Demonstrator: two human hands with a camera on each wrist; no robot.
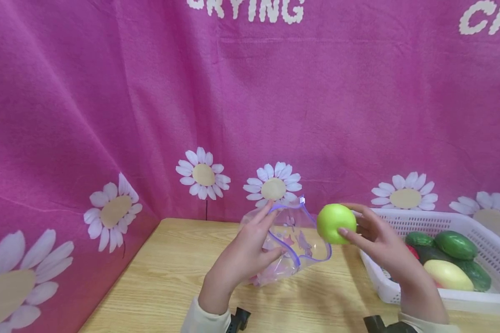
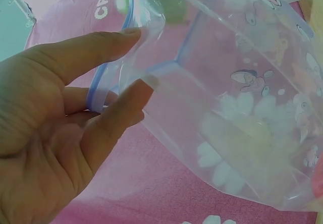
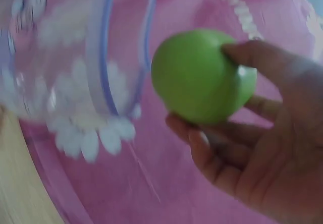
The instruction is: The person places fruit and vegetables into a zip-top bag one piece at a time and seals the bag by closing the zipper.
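Note:
A clear zip bag (image 1: 281, 268) with purple edging and printed figures stands with its mouth spread, facing right. My left hand (image 1: 250, 249) holds the bag at the rim, thumb and fingers around the purple-edged plastic (image 2: 96, 90). A green apple (image 1: 335, 224) is gripped between the thumb and fingers of my right hand (image 1: 385, 243), just right of the bag's mouth. In the right wrist view the apple (image 3: 199, 77) appears beside the purple rim (image 3: 103, 52). Something pinkish red (image 2: 318, 183) shows low at the bag's bottom; its kind cannot be told.
A white perforated basket (image 1: 383, 282) stands on the right of the wooden table (image 1: 150, 277). Inside lie dark green produce (image 1: 456, 245), a pale yellow oval item (image 1: 447, 275) and something red, partly hidden. A pink cloth (image 1: 337, 115) with daisies hangs behind.

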